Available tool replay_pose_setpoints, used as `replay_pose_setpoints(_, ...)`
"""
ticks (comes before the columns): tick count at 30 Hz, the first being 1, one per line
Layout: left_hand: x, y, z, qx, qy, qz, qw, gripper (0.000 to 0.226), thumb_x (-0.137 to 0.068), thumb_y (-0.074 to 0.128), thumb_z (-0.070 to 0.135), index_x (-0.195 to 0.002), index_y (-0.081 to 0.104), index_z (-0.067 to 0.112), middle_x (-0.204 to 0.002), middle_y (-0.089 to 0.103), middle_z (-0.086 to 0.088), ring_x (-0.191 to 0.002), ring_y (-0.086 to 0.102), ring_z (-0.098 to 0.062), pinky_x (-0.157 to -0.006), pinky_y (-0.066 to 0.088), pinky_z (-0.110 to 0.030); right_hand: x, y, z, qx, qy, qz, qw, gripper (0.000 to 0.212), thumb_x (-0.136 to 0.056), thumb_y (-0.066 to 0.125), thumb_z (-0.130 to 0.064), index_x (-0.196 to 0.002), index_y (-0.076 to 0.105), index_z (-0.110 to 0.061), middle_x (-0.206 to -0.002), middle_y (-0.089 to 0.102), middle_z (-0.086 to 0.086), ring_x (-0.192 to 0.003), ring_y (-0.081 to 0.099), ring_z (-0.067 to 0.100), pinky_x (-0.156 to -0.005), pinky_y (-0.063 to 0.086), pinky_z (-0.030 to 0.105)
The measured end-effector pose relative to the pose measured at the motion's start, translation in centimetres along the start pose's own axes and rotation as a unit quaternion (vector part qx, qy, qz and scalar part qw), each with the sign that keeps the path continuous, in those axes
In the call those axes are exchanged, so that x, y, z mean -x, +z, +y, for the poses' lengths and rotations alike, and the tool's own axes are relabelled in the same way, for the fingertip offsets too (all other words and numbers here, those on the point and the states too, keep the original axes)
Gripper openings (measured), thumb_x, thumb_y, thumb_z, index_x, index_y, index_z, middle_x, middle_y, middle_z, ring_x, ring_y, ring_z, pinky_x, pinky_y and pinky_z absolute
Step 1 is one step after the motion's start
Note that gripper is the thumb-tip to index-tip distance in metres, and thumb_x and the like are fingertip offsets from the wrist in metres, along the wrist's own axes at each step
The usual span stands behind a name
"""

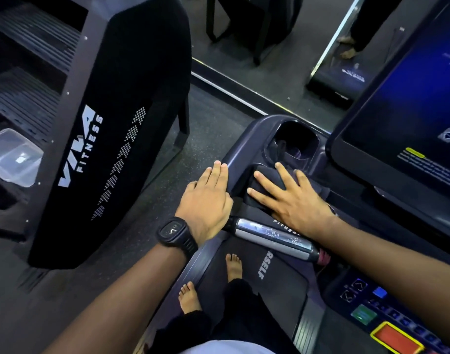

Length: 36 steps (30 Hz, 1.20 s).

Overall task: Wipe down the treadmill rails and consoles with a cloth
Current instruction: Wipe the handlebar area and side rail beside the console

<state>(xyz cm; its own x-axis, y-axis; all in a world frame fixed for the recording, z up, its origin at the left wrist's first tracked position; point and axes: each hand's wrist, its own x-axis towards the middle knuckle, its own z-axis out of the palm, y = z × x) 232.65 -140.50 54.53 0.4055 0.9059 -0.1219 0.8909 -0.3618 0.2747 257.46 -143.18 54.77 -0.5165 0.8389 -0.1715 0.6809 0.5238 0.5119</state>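
- Cloth (267,183): one dark cloth, bunched on the left tray of the treadmill console (247,139), just below the cup holder (295,141) and beside the screen.
- Your right hand (293,200) lies flat on that cloth, fingers spread wide and pressing down; nothing is pinched.
- Your left hand (208,200) rests open on the outer left edge of the console, fingers straight and held together, gripping nothing. It sits just beside the cloth, not touching it.
- One black watch (176,235) is on your left wrist.
- One chrome handgrip (272,236) runs under both wrists, just below the two hands.
- One screen (407,103) glows blue at the upper right, tilted, its lower left corner near the cup holder.
- One control panel (379,318) shows at the lower right with one green button, one small blue button and one red button framed in yellow.
- Two bare feet show below: one (234,267) on the treadmill belt (277,290), the other (189,297) on the side rail at the belt's left edge.
- One neighbouring machine (111,123) stands well to the left, black, with "VIVA FITNESS" lettering on its side.
- One clear plastic container (12,157) sits at the far left edge.
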Motion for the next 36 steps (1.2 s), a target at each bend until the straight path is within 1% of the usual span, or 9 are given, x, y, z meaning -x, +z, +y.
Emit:
replay_pose_setpoints(5, -0.1, 0.1, 0.0, -0.007, 0.002, -0.002, 1.0, 0.067, -0.099, 0.026, 0.032, -0.159, 0.006, 0.012, -0.167, 0.009, -0.004, -0.152, 0.018, -0.018, -0.117, 0.03, -0.042, -1.6, -1.0, 0.8, -0.017, -0.016, -0.037, 0.999, 0.08, -0.096, 0.052, -0.056, -0.162, 0.012, -0.037, -0.171, 0.003, 0.005, -0.149, 0.017, 0.049, -0.109, 0.032, 0.065)
replay_pose_setpoints(10, 0.1, -0.1, 0.2, -0.007, 0.003, 0.002, 1.0, 0.065, -0.1, 0.028, 0.03, -0.159, 0.008, 0.011, -0.167, 0.011, -0.005, -0.151, 0.019, -0.019, -0.116, 0.031, -0.042, 0.4, -0.5, 2.5, 0.014, -0.118, -0.043, 0.992, 0.073, -0.099, 0.051, -0.049, -0.162, 0.016, -0.037, -0.171, 0.01, 0.001, -0.15, 0.02, 0.047, -0.112, 0.029, 0.063)
replay_pose_setpoints(14, 0.0, -0.2, 0.0, -0.006, 0.01, 0.001, 1.0, 0.066, -0.1, 0.029, 0.03, -0.159, 0.007, 0.01, -0.167, 0.01, -0.007, -0.152, 0.017, -0.019, -0.116, 0.029, -0.043, -2.3, -1.9, 1.2, 0.017, -0.092, -0.046, 0.995, 0.069, -0.1, 0.043, -0.051, -0.161, 0.013, -0.039, -0.171, 0.006, -0.001, -0.153, 0.014, 0.044, -0.117, 0.024, 0.064)
replay_pose_setpoints(21, 0.3, -0.5, 0.4, 0.003, 0.009, 0.001, 1.0, 0.066, -0.101, 0.031, 0.032, -0.159, 0.007, 0.011, -0.167, 0.009, -0.006, -0.152, 0.016, -0.019, -0.116, 0.028, -0.044, 3.0, -0.4, 4.1, 0.013, -0.197, -0.102, 0.975, 0.063, -0.097, 0.039, -0.035, -0.158, 0.024, -0.047, -0.17, 0.001, -0.011, -0.155, 0.011, 0.038, -0.12, 0.017, 0.06)
replay_pose_setpoints(26, 0.2, -0.5, 0.4, -0.002, 0.009, 0.003, 1.0, 0.066, -0.101, 0.032, 0.031, -0.159, 0.008, 0.011, -0.167, 0.009, -0.006, -0.152, 0.015, -0.019, -0.116, 0.027, -0.043, -0.2, -1.5, 1.4, 0.005, -0.125, -0.068, 0.99, 0.066, -0.106, 0.036, -0.035, -0.16, 0.001, -0.045, -0.17, -0.014, -0.005, -0.156, 0.001, 0.039, -0.12, 0.011, 0.062)
replay_pose_setpoints(28, 0.2, -0.4, 0.3, 0.0, 0.006, 0.006, 1.0, 0.066, -0.1, 0.033, 0.031, -0.159, 0.009, 0.011, -0.167, 0.01, -0.006, -0.152, 0.016, -0.019, -0.116, 0.028, -0.044, -0.1, -1.2, 1.1, -0.003, -0.11, -0.067, 0.992, 0.065, -0.106, 0.037, -0.035, -0.16, 0.002, -0.046, -0.17, -0.012, -0.005, -0.156, 0.001, 0.038, -0.121, 0.01, 0.062)
replay_pose_setpoints(32, 0.4, -0.4, 0.4, 0.01, 0.009, 0.0, 1.0, 0.067, -0.099, 0.033, 0.03, -0.159, 0.009, 0.011, -0.167, 0.011, -0.005, -0.152, 0.017, -0.019, -0.117, 0.03, -0.044, 2.7, -0.2, 3.2, -0.012, -0.152, -0.094, 0.984, 0.066, -0.099, 0.05, -0.033, -0.157, 0.023, -0.049, -0.17, 0.003, -0.01, -0.155, 0.013, 0.037, -0.12, 0.017, 0.062)
replay_pose_setpoints(34, 0.3, -0.4, 0.4, 0.012, 0.009, -0.002, 1.0, 0.067, -0.098, 0.033, 0.029, -0.159, 0.009, 0.012, -0.167, 0.01, -0.005, -0.152, 0.016, -0.019, -0.117, 0.03, -0.044, 2.0, -0.6, 2.7, -0.008, -0.14, -0.092, 0.986, 0.068, -0.101, 0.05, -0.032, -0.158, 0.018, -0.049, -0.17, 0.0, -0.008, -0.155, 0.011, 0.037, -0.12, 0.016, 0.063)
replay_pose_setpoints(36, 0.2, -0.5, 0.3, 0.011, 0.01, -0.003, 1.0, 0.069, -0.097, 0.034, 0.027, -0.159, 0.009, 0.012, -0.167, 0.01, -0.005, -0.152, 0.016, -0.019, -0.116, 0.03, -0.044, -0.2, -1.4, 0.9, 0.002, -0.112, -0.079, 0.991, 0.068, -0.105, 0.041, -0.033, -0.16, 0.003, -0.047, -0.17, -0.01, -0.005, -0.156, 0.002, 0.038, -0.121, 0.01, 0.064)
